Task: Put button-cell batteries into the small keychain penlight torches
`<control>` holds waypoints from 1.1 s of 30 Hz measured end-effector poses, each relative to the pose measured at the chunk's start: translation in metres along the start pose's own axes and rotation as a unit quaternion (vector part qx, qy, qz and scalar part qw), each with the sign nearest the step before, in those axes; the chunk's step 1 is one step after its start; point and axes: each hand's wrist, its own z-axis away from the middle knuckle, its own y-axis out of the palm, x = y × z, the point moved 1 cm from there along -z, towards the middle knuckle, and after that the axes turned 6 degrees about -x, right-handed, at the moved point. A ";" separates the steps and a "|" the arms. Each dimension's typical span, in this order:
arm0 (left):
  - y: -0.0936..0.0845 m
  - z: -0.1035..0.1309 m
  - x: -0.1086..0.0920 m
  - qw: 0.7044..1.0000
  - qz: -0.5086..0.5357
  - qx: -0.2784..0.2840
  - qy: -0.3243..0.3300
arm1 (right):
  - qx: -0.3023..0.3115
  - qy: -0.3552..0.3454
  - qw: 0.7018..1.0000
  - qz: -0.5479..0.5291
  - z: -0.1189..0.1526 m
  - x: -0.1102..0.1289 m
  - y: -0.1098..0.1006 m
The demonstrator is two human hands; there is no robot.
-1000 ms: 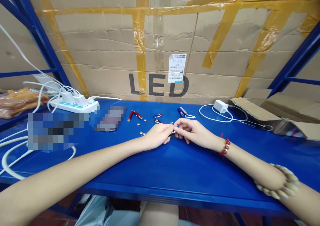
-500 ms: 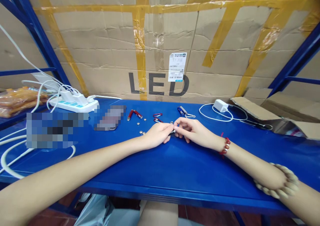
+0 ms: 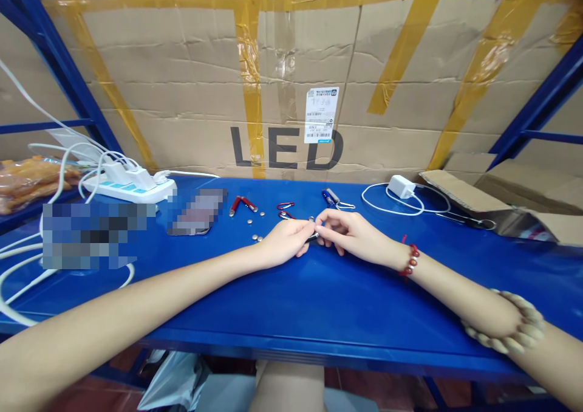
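Above the blue table [image 3: 291,302], my left hand [image 3: 283,243] is closed on a small dark object [image 3: 312,237] with a shiny part. The fingertips of my right hand [image 3: 344,230] meet it from the other side, pinched together; what they hold is too small to make out. Just behind my hands are two red carabiner clips [image 3: 286,206], one partly hidden. Two red cylinders [image 3: 248,203] and several small silver button cells [image 3: 262,214] lie to the left. Blue and silver cylinders [image 3: 328,197] with a silver clip lie behind my right hand.
A phone [image 3: 198,212], a white power strip [image 3: 132,187] and cables are on the left. At the right are a white charger [image 3: 401,186] and an open cardboard box [image 3: 514,208]. A large carton [image 3: 191,96] stands behind.
The camera view has shifted slightly. My hands stay together around the dark object, with only a small shift of the fingers.
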 end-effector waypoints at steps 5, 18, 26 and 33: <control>0.000 0.001 -0.003 1.000 0.000 0.002 -0.008 | 0.006 0.000 1.000 0.008 0.000 0.000 0.000; 0.000 0.000 0.002 1.000 -0.004 0.012 0.000 | 0.019 0.009 1.000 0.011 0.001 0.000 -0.001; 0.000 0.000 0.000 1.000 -0.012 0.010 0.000 | 0.015 0.000 1.000 0.023 0.002 0.000 -0.001; 0.000 0.001 -0.001 1.000 -0.010 0.007 0.000 | 0.001 0.001 0.999 0.032 0.002 0.002 -0.002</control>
